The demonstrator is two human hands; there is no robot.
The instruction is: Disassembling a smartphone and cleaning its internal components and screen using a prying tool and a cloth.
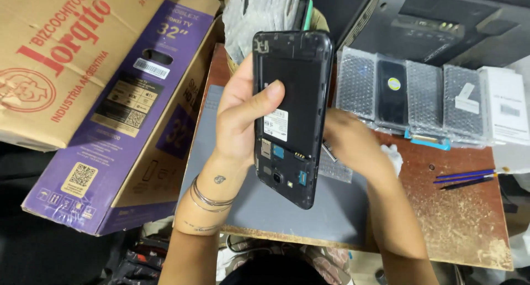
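A black smartphone [292, 97] with its back cover off is held upright over the desk, its inner frame and a white label facing me. My left hand [240, 116] grips its left edge, thumb pressed across the open back. My right hand [350, 144] sits behind the phone's right edge, partly hidden by it; its fingers are not visible, and I cannot tell whether they touch the phone.
A grey mat [287, 210] covers the worn brown desk [464, 213]. Several bubble-wrapped phone parts [425, 94] and a white box [505, 105] line the back. Pens [466, 178] lie at right. A purple carton [130, 114] and a brown carton [55, 53] lean at left.
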